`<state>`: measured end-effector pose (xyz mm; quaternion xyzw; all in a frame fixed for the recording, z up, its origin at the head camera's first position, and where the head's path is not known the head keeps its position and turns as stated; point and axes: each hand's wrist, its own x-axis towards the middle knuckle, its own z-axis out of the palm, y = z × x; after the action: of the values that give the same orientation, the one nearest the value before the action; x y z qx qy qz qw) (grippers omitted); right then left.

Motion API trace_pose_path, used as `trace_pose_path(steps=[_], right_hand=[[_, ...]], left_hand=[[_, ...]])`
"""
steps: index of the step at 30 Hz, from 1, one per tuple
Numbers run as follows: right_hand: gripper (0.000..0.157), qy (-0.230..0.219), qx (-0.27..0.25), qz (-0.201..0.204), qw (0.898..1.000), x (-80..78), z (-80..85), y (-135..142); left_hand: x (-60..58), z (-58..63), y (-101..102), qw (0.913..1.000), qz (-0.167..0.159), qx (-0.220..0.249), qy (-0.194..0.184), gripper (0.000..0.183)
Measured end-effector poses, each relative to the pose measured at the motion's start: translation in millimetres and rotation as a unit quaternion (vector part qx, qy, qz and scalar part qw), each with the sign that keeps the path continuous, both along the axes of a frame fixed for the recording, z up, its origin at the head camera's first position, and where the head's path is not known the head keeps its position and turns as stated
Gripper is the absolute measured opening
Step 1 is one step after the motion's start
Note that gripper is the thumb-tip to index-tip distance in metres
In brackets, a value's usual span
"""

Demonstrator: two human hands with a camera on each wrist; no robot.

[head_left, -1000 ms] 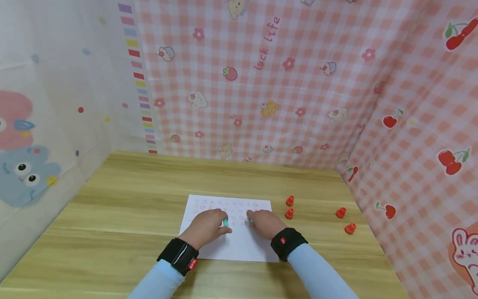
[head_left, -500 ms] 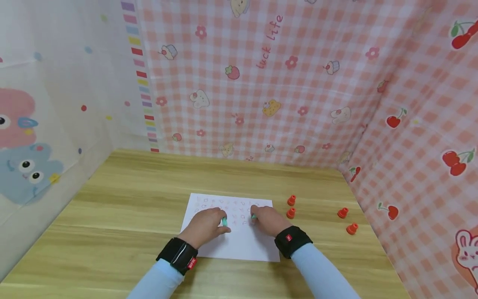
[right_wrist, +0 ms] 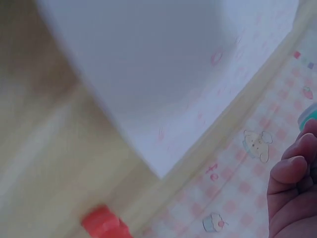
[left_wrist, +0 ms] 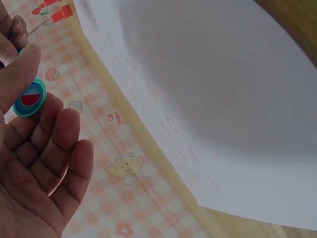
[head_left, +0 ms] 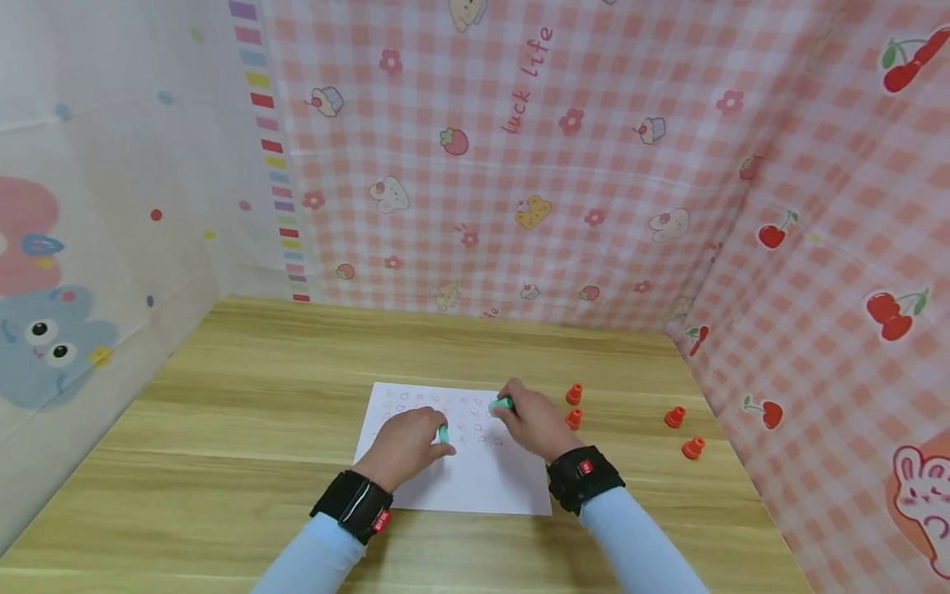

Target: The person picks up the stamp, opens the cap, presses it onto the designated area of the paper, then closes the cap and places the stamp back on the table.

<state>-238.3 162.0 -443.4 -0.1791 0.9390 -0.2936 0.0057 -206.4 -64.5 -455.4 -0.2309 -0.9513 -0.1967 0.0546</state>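
A white sheet of paper (head_left: 475,483) with rows of small faint printed marks lies on the wooden table. Above its left half, my left hand (head_left: 401,445) pinches a round green stamp cap (left_wrist: 30,99) between thumb and fingers; a red watermelon slice shows on its face. Over the sheet's far right corner, my right hand (head_left: 530,417) grips a small green stamp (head_left: 502,403), tilted with a dark end turned to the right. In the right wrist view only a bit of the green stamp shows above the curled fingertips (right_wrist: 290,171).
Two orange-red stamp-like pieces (head_left: 575,394) stand just right of the paper. Farther right are two more such red pieces (head_left: 674,417), near the table's right edge. Patterned cloth (head_left: 475,165) hangs at the back and both sides of the table (head_left: 245,396).
My right hand has moved away and a little right, lifting and tilting the green stamp up from the marks. The left hand stays nearly in place with the cap.
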Motion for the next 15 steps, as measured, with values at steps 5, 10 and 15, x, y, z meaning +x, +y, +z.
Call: trace_pose_path(steps=[5,10,15], right_hand=[[0.019,-0.037,-0.041,-0.013,0.998,8.0,-7.2,-8],[0.017,-0.061,-0.091,-0.009,0.994,13.7,-12.5,-14],[0.016,-0.088,-0.13,0.003,0.988,18.7,-15.3,-20]], left_hand=[[-1.1,-0.6,2,1.0,-0.005,0.001,0.001,0.025],[-1.2,-1.0,3,0.9999,-0.009,0.007,0.008,0.025],[-2.1,-2.4,4,0.9998,-0.006,0.016,0.009,0.028]])
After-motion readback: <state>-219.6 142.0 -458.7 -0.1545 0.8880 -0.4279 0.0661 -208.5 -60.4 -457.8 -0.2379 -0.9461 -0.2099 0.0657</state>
